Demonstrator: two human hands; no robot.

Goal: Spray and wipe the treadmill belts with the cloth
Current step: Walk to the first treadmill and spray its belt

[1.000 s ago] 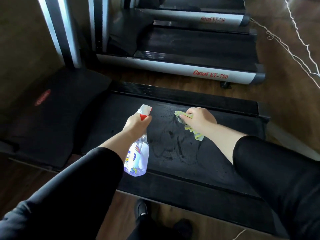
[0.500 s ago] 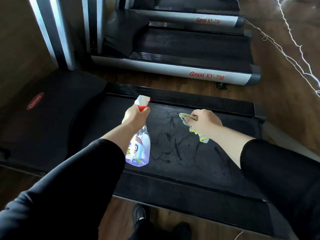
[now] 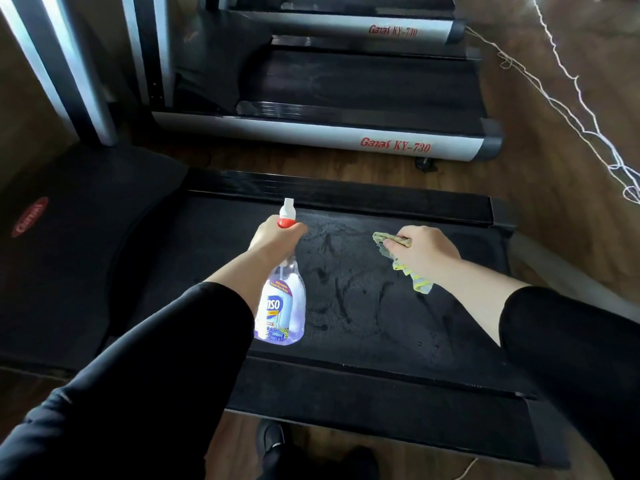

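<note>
Near treadmill belt [image 3: 363, 306] spans frame centre, its motor cover [image 3: 69, 244] at centre left. Over belt: spray bottle [image 3: 282, 306] in left hand [image 3: 277, 237], centre; cloth [image 3: 417, 280] in right hand [image 3: 426, 251], right of it, well apart. 2nd treadmill [image 3: 363, 81] behind, upper centre; 3rd treadmill [image 3: 346, 22] behind that, top edge. Uprights [image 3: 79, 74] upper left. Cord [image 3: 571, 91] on floor, upper right. Shoe [image 3: 272, 441] bottom centre, before the deck.
</note>
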